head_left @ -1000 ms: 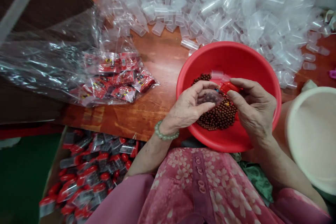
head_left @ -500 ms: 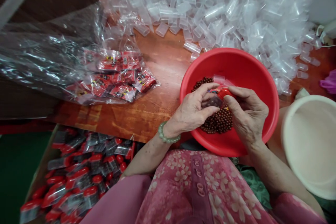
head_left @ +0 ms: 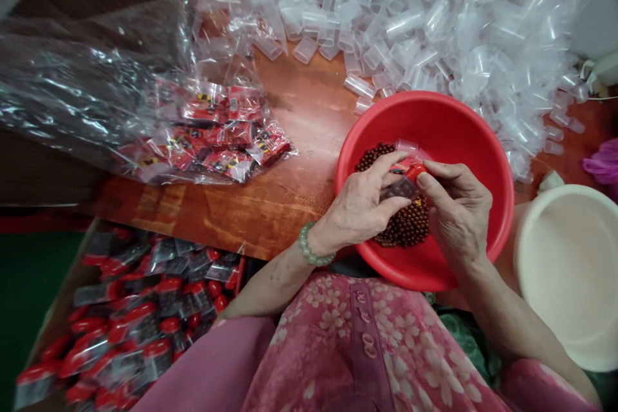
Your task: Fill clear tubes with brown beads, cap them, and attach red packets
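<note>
Left hand (head_left: 360, 203) grips a clear bead tube (head_left: 398, 188); right fingers (head_left: 447, 172) pinch a red cap (head_left: 416, 172).
Red packets' (head_left: 232, 135) printing is unreadably small.

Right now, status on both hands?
Left hand pinching a clear tube of brown beads. Right hand on its red cap. Loose beads below, in a red basin.

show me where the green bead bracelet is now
In the head view, the green bead bracelet sits on the left wrist, just behind the left hand, close to the rim of the red plastic basin and above the pink floral garment.
</note>
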The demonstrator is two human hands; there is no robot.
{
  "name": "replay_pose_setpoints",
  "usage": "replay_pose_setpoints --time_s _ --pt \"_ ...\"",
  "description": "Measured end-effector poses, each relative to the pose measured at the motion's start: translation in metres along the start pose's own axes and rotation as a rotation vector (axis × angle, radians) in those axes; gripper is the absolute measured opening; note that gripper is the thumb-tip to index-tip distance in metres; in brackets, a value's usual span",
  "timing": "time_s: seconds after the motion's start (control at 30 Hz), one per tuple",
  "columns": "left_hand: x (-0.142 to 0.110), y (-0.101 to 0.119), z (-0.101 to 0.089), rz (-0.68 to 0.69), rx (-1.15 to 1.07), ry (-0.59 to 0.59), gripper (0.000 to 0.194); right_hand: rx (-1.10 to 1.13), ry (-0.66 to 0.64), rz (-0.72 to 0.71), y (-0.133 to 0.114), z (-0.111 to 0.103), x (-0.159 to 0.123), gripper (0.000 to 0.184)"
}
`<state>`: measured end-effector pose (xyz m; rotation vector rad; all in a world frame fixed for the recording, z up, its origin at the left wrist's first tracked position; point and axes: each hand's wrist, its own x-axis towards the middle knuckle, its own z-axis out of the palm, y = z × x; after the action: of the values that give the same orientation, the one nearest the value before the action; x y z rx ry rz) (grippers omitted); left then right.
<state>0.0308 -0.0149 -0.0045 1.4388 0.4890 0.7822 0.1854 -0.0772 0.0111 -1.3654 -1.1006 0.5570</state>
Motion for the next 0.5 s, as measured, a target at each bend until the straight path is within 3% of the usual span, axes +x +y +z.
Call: replay_pose_setpoints --time_s 0.17,0.4,0.5 --pt "-0.001 0.002 0.001 0.011 0.048 0.038 0.067 -0.102 0.076 -0.154 -0.002 0.003 -0.002 0.014" --pt "0.000 0.003 0.002 0.017 0.104 -0.005 0.064 0.052 0.012 0.056 0.009 0.000 0.000 0.015" --pt "0.000 0.002 0.001 0.032 0.065 -0.018 0.067 -0.051 0.027 -0.040 0.008 -0.003 -0.004 0.015"
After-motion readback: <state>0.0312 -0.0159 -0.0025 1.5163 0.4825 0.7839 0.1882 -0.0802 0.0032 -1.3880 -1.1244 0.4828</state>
